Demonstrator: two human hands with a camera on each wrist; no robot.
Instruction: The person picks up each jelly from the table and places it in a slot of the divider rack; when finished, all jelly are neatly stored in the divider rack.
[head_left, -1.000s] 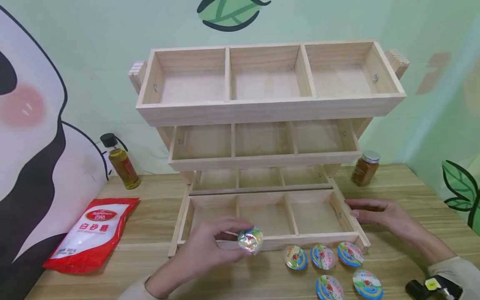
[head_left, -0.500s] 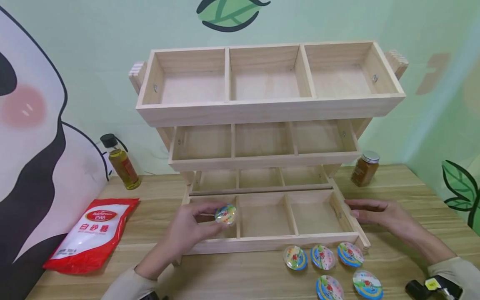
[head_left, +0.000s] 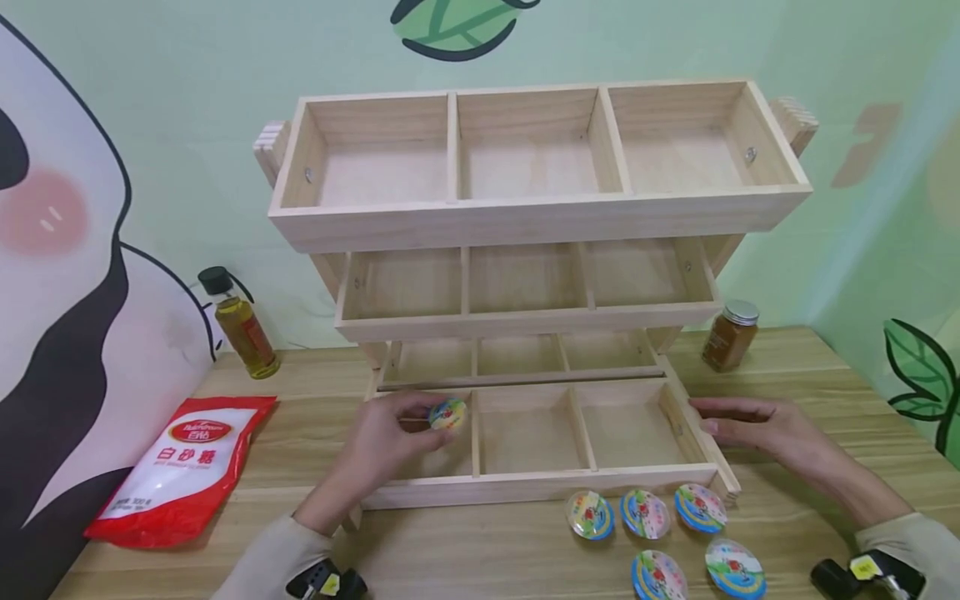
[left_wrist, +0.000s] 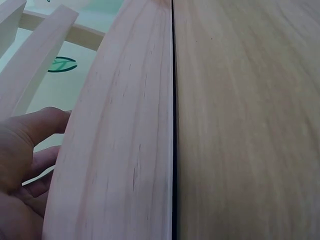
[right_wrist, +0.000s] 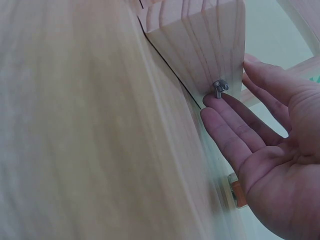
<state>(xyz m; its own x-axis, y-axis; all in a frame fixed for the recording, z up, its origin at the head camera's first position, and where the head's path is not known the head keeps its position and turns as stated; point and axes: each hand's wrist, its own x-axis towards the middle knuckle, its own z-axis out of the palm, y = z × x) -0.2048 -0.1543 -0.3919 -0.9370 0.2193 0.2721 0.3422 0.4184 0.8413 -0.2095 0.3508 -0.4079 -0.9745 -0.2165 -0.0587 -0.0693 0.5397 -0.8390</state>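
Observation:
In the head view my left hand [head_left: 386, 433] pinches a small jelly cup [head_left: 448, 414] with a printed lid, over the front left compartment of the wooden shelf's lowest tray [head_left: 540, 486]. The left wrist view has the fingers partly behind the tray's front board [left_wrist: 115, 125], which hides the cup. My right hand [head_left: 757, 427] stays at the tray's right side. Seen from the right wrist, its extended fingers lie by the side panel [right_wrist: 200, 45], beside a metal wing nut [right_wrist: 220, 87]. Several similar cups [head_left: 645, 514] sit on the table before the tray.
Above rise more tiers of divided trays [head_left: 540, 221]. A red and white sugar bag [head_left: 183, 471] and an oil bottle [head_left: 243, 329] are on the left. Behind my right hand stands a brown jar [head_left: 730, 337] with a silver lid.
My left hand has carried the jelly cup leftward and away from me, from before the tray's middle to over its left compartment. The right hand has kept its place.

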